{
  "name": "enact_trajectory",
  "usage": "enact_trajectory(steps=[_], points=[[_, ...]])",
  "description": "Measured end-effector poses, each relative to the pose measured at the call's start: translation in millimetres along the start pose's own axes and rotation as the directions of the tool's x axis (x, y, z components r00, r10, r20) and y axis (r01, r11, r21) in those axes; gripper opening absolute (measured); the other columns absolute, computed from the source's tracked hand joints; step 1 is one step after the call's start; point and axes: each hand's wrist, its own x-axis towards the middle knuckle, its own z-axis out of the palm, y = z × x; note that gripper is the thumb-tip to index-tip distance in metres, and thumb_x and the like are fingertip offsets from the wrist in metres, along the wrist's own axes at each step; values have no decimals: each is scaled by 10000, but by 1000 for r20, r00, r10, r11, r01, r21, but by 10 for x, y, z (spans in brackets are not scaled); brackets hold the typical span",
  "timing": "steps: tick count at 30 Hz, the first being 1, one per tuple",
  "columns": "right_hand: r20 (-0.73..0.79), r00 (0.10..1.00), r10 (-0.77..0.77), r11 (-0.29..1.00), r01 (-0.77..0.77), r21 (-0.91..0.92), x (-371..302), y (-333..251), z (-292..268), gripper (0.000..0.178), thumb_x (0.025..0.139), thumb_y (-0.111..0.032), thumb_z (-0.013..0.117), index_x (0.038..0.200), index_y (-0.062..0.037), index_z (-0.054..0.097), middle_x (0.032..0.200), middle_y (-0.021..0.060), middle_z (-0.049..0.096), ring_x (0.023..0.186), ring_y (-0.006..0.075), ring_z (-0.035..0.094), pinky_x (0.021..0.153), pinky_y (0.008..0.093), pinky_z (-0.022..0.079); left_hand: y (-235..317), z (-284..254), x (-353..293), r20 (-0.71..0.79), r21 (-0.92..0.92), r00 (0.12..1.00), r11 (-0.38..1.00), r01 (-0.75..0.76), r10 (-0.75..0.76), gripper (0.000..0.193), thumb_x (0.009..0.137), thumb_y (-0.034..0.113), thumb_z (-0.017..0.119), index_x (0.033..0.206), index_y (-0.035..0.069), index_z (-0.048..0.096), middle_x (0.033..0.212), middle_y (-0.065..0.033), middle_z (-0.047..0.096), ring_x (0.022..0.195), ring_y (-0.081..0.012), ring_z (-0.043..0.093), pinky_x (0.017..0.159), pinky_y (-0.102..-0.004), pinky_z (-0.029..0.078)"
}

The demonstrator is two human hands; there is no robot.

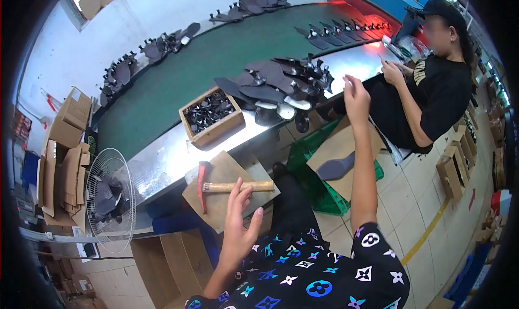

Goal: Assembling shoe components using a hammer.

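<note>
My left hand (240, 230) is open, its thumb apart from the fingers. Its fingertips are at the wooden handle of a hammer (238, 187) with a red head; whether they touch it I cannot tell. The hammer lies on a pale board (224, 168) in front of me. My right hand (357, 98) is raised, its fingers loosely bent and nothing visible in them. To its left, a pile of dark shoe soles with heels (270, 82) overhangs the metal table edge. A single dark sole (336, 167) lies on cardboard (354, 141) below my right forearm.
A wooden box (213, 139) of small black pieces stands beside the pile. The green conveyor belt (178, 85) carries more soles along its far side. A co-worker (438, 82) sits at the right. A green crate (303, 158), a wire basket (111, 201) and cardboard boxes (173, 266) surround me.
</note>
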Motion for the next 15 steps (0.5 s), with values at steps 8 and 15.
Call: enact_trajectory(steps=[8,15], points=[[364,917,-163,922,273,-275,1602,-30,799,245,820,-218,677,908,2,736,836,194,718,804,340,705,768,416,540,205,-220,22,-59,156,988,979,-135,146,410,927,44,600,1328,-13,534,1535,-191,395,1386,-318,446,1121,-414,394],[433,901,13,399,-402,824,509,-1977,887,177,953,-161,679,1061,-24,650,881,21,647,733,92,611,684,228,520,256,-674,138,-367,682,803,723,-112,470,570,854,47,694,1373,-15,465,1508,-226,400,1416,-426,366,1145,-480,332]])
